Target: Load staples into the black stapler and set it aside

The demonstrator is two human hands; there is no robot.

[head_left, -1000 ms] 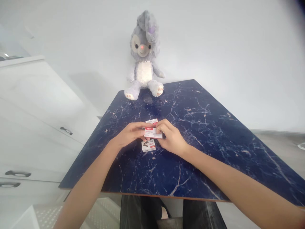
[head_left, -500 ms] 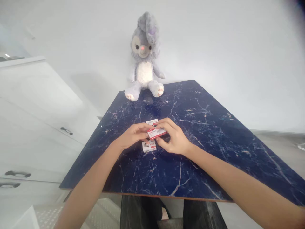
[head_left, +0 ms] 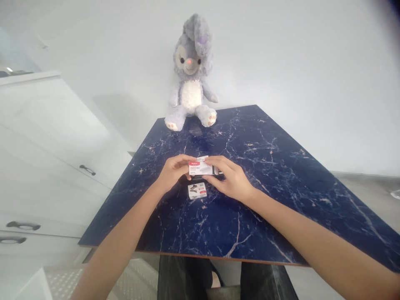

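A small red-and-white staple box (head_left: 200, 168), its face with red print turned toward me, is between my two hands over the middle of the table. My left hand (head_left: 175, 171) grips its left end, thumb low and fingers along the top. My right hand (head_left: 230, 177) holds its right end, with the fingers over the top edge and the thumb below. Just under the box shows a dark, partly hidden object. A second small white box (head_left: 197, 191), printed with a black picture and red marks, lies flat nearer to me. Behind the fingers peeks another white printed piece (head_left: 202, 158).
The blue marbled table (head_left: 265, 208) has its front edge close to my legs. A grey plush rabbit (head_left: 191, 75) sits at the back against the white wall. White drawers (head_left: 46, 166) with dark handles stand at the left.
The held staple box has been turned from a slant to nearly level, its printed face more toward me. Both hands have shifted slightly; the nearer white box shows more fully now.
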